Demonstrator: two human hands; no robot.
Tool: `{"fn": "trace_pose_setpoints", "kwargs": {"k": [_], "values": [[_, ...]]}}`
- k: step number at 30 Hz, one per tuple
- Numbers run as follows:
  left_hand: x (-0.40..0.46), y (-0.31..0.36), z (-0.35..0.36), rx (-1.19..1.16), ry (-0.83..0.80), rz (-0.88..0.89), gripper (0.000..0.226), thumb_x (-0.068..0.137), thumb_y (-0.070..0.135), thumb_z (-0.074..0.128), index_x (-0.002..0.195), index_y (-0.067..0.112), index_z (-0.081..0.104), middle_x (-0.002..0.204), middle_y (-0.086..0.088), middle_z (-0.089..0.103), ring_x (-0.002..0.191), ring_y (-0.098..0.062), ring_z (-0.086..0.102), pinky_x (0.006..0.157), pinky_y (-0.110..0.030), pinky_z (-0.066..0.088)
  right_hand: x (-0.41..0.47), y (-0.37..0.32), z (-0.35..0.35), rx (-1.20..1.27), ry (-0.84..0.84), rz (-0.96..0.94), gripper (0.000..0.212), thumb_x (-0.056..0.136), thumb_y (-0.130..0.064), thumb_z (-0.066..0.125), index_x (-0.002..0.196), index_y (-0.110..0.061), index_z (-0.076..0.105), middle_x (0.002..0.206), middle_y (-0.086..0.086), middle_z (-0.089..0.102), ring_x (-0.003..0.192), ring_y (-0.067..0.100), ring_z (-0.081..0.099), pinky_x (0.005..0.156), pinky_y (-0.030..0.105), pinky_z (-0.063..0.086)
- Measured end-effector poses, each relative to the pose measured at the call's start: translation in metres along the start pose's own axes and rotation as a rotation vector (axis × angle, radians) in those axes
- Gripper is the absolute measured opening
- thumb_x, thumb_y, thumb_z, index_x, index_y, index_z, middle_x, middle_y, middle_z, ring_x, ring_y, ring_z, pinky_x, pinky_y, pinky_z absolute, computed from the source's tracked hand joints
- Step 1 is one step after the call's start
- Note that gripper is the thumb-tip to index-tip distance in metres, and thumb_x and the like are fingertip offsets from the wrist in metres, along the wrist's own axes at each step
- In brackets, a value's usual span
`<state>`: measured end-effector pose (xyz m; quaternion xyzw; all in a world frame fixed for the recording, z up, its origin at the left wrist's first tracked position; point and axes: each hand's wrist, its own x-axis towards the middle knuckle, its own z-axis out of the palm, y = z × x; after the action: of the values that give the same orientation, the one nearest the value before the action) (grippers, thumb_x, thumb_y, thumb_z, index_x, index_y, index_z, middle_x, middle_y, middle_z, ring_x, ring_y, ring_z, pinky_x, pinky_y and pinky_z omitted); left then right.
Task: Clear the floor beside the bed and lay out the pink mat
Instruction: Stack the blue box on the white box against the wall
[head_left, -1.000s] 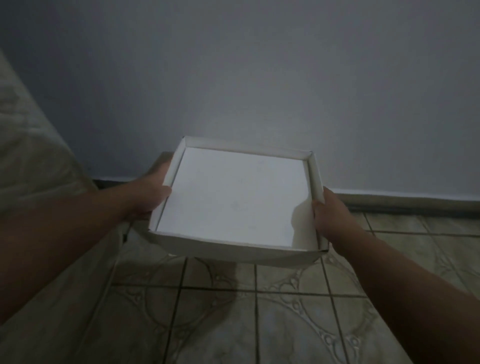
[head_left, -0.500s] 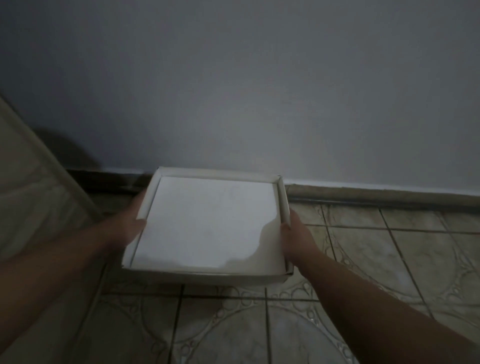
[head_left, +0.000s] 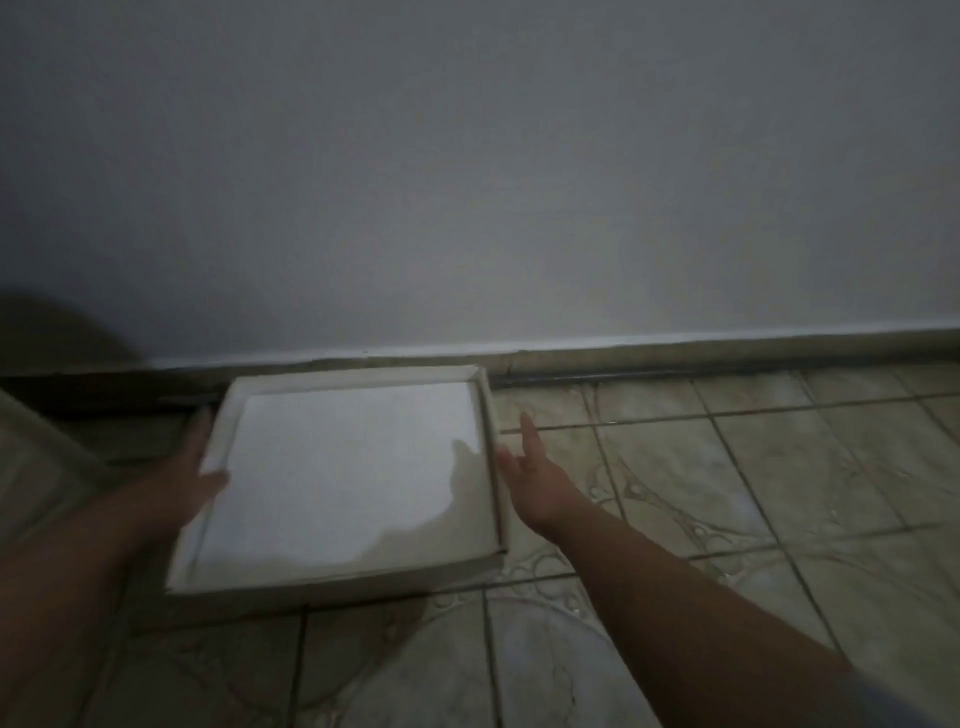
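Note:
A shallow white cardboard box (head_left: 337, 473), open at the top and with nothing in it, lies flat on the tiled floor close to the wall's base. My left hand (head_left: 189, 467) rests against the box's left rim, thumb over the edge. My right hand (head_left: 530, 473) is just off the box's right side, fingers spread and holding nothing. No pink mat is in view.
A grey wall (head_left: 467, 182) with a dark baseboard (head_left: 675, 358) runs across the back. Patterned beige floor tiles (head_left: 779, 493) stretch to the right and front. The bed's edge (head_left: 36, 467) shows at the far left.
The box went down from mid-air onto the floor by the wall. My right hand let go and drew slightly away; my left hand loosened on the left rim.

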<state>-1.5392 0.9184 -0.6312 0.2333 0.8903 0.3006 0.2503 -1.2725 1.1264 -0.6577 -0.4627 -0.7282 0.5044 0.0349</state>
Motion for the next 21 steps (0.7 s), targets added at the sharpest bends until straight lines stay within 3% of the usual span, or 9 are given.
{"fn": "trace_pose_setpoints", "kwargs": {"k": [3, 5, 7, 9, 12, 14, 16, 21], "values": [[0.013, 0.034, 0.011, 0.138, 0.073, 0.295, 0.078, 0.087, -0.002, 0.06, 0.148, 0.025, 0.02, 0.152, -0.016, 0.032, 0.138, -0.036, 0.033, 0.111, -0.054, 0.03, -0.042, 0.019, -0.074, 0.006, 0.112, -0.117, 0.062, 0.096, -0.043, 0.039, 0.148, -0.037, 0.007, 0.145, 0.011, 0.045, 0.131, 0.02, 0.044, 0.091, 0.016, 0.027], [0.009, 0.096, 0.034, 0.176, 0.09, 0.512, 0.077, 0.086, 0.015, 0.063, 0.143, 0.046, 0.024, 0.147, -0.003, 0.039, 0.132, -0.019, 0.039, 0.108, -0.047, 0.033, -0.085, 0.047, -0.138, -0.031, 0.234, -0.125, 0.059, 0.096, -0.04, 0.041, 0.146, -0.043, 0.011, 0.141, 0.008, 0.049, 0.122, 0.012, 0.049, 0.084, 0.008, 0.03], [-0.014, 0.169, 0.076, 0.18, -0.061, 0.663, 0.073, 0.083, 0.035, 0.058, 0.136, 0.063, 0.017, 0.139, 0.014, 0.035, 0.125, -0.003, 0.032, 0.106, -0.038, 0.029, -0.142, 0.083, -0.202, -0.029, 0.395, -0.077, 0.056, 0.095, -0.038, 0.043, 0.141, -0.052, 0.013, 0.138, 0.005, 0.052, 0.112, 0.005, 0.049, 0.076, 0.001, 0.033], [-0.049, 0.239, 0.136, 0.144, -0.263, 0.778, 0.073, 0.083, 0.038, 0.06, 0.131, 0.07, 0.016, 0.136, 0.014, 0.037, 0.125, -0.007, 0.034, 0.104, -0.036, 0.03, -0.22, 0.124, -0.26, -0.022, 0.616, -0.001, 0.052, 0.094, -0.04, 0.043, 0.128, -0.066, 0.014, 0.135, 0.002, 0.054, 0.112, 0.004, 0.051, 0.087, 0.009, 0.034], [-0.127, 0.323, 0.236, 0.097, -0.582, 0.977, 0.073, 0.084, 0.029, 0.068, 0.135, 0.055, 0.021, 0.148, 0.001, 0.037, 0.134, -0.02, 0.038, 0.113, -0.041, 0.03, -0.361, 0.18, -0.311, 0.029, 0.956, 0.14, 0.046, 0.089, -0.048, 0.042, 0.116, -0.076, 0.018, 0.135, 0.005, 0.054, 0.119, 0.017, 0.053, 0.104, 0.039, 0.039], [-0.194, 0.358, 0.299, 0.162, -0.761, 1.122, 0.073, 0.086, 0.024, 0.066, 0.132, 0.052, 0.016, 0.151, 0.007, 0.03, 0.137, -0.021, 0.036, 0.113, -0.04, 0.03, -0.457, 0.212, -0.319, 0.092, 1.148, 0.248, 0.045, 0.082, -0.054, 0.04, 0.117, -0.075, 0.021, 0.138, 0.009, 0.051, 0.124, 0.023, 0.05, 0.107, 0.051, 0.037], [-0.268, 0.376, 0.353, 0.211, -0.905, 1.234, 0.074, 0.087, 0.025, 0.063, 0.132, 0.054, 0.012, 0.147, 0.016, 0.027, 0.136, -0.017, 0.036, 0.11, -0.033, 0.031, -0.543, 0.243, -0.309, 0.17, 1.337, 0.349, 0.049, 0.08, -0.054, 0.04, 0.124, -0.067, 0.022, 0.138, 0.013, 0.049, 0.124, 0.026, 0.049, 0.107, 0.052, 0.036], [-0.448, 0.363, 0.461, 0.214, -1.252, 1.292, 0.073, 0.087, 0.026, 0.064, 0.143, 0.045, 0.02, 0.152, 0.002, 0.034, 0.135, -0.014, 0.037, 0.107, -0.03, 0.032, -0.695, 0.318, -0.241, 0.318, 1.703, 0.59, 0.047, 0.096, -0.041, 0.038, 0.136, -0.059, 0.021, 0.142, 0.011, 0.046, 0.121, 0.023, 0.049, 0.102, 0.045, 0.039]]}}
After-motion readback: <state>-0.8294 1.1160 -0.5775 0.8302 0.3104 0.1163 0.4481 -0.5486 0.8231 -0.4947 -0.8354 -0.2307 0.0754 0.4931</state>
